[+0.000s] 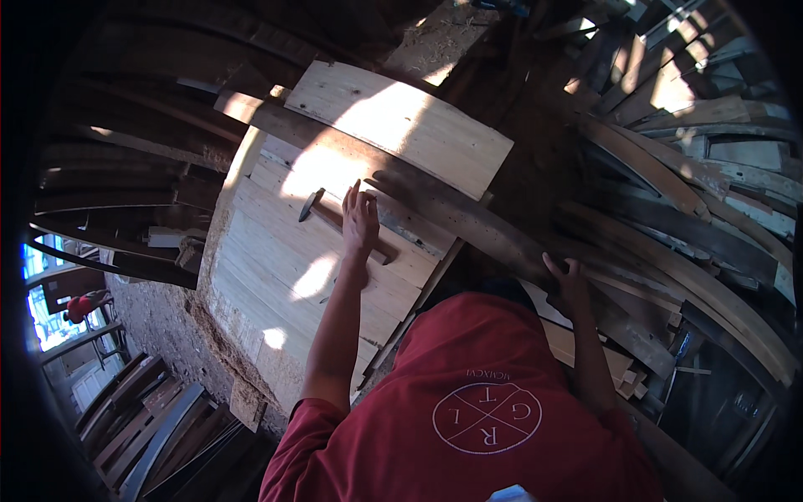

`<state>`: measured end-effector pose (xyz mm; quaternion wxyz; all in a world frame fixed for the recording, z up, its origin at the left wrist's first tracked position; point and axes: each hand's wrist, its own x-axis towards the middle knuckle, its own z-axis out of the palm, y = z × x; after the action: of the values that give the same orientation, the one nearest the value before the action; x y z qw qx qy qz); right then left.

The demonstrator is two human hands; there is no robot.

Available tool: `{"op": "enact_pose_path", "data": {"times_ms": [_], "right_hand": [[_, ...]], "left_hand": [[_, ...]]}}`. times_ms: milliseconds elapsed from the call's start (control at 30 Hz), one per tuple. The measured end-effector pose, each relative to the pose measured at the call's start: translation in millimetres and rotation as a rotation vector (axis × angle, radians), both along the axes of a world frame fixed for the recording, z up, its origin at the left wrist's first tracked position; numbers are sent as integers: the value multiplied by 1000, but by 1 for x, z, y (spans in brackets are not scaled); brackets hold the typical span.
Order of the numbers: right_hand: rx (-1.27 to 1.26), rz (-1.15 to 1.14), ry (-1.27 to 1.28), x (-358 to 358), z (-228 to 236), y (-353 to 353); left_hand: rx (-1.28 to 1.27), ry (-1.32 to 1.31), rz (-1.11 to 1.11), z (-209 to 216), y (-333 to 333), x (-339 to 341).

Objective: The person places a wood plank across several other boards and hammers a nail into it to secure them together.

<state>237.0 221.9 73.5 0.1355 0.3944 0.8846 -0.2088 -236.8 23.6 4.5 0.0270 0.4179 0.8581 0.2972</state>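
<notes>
Fingers of left hand bent, close together, at near edge of long dark plank; can't tell if clamped. Right hand farther along same edge, thumb and forefinger apart, grip unclear. Plank lies slantwise across pale board platform. Hammer on platform, handle passing under left forearm. Wide pale board beyond plank. Timber pile off right.

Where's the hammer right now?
In the head view, the hammer lies on the pale planks, just left of centre, its handle crossing under the left hand.
</notes>
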Motion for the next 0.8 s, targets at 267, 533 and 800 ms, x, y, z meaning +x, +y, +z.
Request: {"op": "enact_pose_path", "data": {"times_ms": [267,533,800], "right_hand": [[-30,-6,-30,2,9,0],[4,12,33,8,-5,-5],[-19,73,56,-3,1,-3]], "left_hand": [[115,-132,35,-5,26,-15],[223,-206,367,-8,-39,-30],[-42,-47,1184,-32,-312,-40]]}}
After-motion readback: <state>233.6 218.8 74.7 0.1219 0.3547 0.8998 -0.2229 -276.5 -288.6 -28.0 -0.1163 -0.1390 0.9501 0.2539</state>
